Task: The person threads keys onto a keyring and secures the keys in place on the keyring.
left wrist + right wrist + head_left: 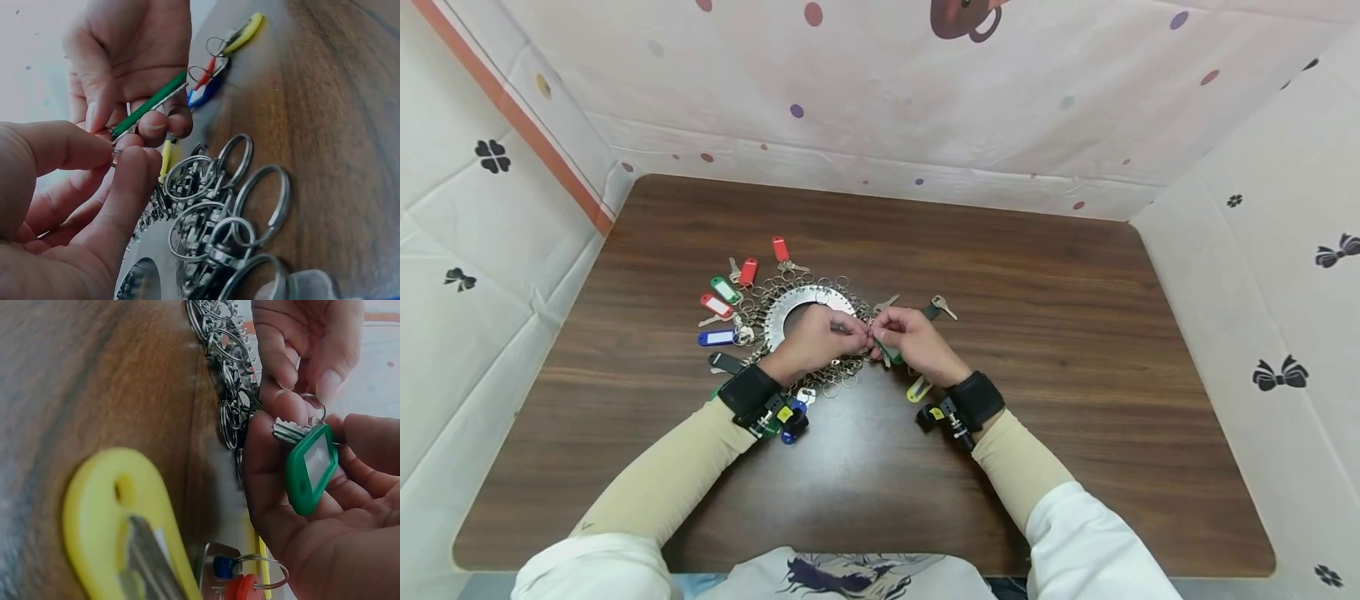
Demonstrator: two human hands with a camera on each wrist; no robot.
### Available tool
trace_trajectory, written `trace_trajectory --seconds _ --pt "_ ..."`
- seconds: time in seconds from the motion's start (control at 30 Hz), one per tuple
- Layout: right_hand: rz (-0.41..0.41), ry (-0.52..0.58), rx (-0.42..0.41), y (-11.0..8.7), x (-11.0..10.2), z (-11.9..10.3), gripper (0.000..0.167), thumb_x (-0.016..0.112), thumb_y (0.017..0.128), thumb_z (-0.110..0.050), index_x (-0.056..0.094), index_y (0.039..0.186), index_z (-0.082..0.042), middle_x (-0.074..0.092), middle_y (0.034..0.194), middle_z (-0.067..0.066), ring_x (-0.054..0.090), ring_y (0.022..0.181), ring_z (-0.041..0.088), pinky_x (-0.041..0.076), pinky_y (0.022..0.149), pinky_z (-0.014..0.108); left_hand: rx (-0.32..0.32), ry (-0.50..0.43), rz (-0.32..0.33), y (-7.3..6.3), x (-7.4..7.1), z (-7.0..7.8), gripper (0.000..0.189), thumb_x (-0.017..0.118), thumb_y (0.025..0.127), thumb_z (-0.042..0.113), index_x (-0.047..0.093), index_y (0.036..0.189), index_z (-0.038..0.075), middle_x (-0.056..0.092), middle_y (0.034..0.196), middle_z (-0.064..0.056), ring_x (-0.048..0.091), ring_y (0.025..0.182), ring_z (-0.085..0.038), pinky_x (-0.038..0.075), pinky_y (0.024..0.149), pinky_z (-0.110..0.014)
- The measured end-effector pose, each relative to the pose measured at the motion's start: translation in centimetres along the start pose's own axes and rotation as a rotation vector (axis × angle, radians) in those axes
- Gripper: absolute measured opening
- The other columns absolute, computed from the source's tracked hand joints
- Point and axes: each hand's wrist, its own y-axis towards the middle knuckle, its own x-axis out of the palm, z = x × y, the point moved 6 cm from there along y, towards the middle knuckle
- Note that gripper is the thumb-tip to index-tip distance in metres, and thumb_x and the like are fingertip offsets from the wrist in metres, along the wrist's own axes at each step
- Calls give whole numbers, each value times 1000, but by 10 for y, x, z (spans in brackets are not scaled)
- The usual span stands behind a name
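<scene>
A round silver key-holder plate (pixel 797 297), fringed with many small split rings (pixel 269 200), lies on the wooden table under my hands. Just over its right edge, my left hand (pixel 816 340) pinches a thin split ring (pixel 322 414) between thumb and forefinger. My right hand (pixel 919 343) meets it there, fingertips close together. Its curled fingers hold a green key tag (pixel 312 465) with a white label window, and a silver key (pixel 289 431) lies alongside the tag. Fingertips partly hide the ring.
Tagged keys fan out around the plate: a red tag (pixel 781 248) and a blue tag (pixel 717 337) at its left, a yellow tag (pixel 918 389) below my right hand. A loose-looking key (pixel 943 307) points right. Patterned curtains (pixel 880 108) border the table (pixel 1075 375).
</scene>
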Motion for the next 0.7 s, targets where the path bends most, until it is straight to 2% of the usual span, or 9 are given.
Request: trace_trajectory --seconds 0.1,0.2,0.33,0.43,0.57,0.7 --pt "-7 -7 0 0 0 -1 12 51 104 3 62 106 9 70 98 16 70 79 19 57 65 25 -23 -31 -18 0 -1 0 12 71 89 3 81 95 -1 79 114 -16 74 106 -23 59 83 -20" --pt "-13 -18 1 0 0 -1 12 52 104 3 62 106 9 71 96 17 70 79 19 57 66 25 -18 -32 -50 0 -1 -3 13 72 92 5 81 99 -1 77 119 -18 74 109 -26 61 87 -24" --pt "-12 -44 -7 0 0 -1 12 53 104 1 63 105 7 72 93 19 70 77 20 56 66 25 21 0 -88 0 -1 -2 13 72 94 6 80 102 -1 75 124 -18 73 115 -30 61 93 -30" --pt "-15 -61 -12 1 0 -1 12 54 104 1 63 104 7 71 91 19 69 77 20 56 66 25 66 60 -107 0 -2 2 13 72 94 6 81 101 0 76 124 -17 73 117 -31 60 96 -33" --pt "-16 -65 -14 1 1 0 12 53 104 1 63 103 7 70 89 17 68 76 19 56 66 25 113 130 -115 0 -1 6 14 71 94 7 82 100 2 78 120 -15 75 113 -28 61 93 -30" --pt "-13 -63 -21 0 2 -1 12 54 104 1 63 103 8 69 85 19 68 74 19 56 66 25 139 188 -96 -1 -1 7 13 74 93 9 83 100 3 81 110 -12 77 99 -19 59 83 -22"
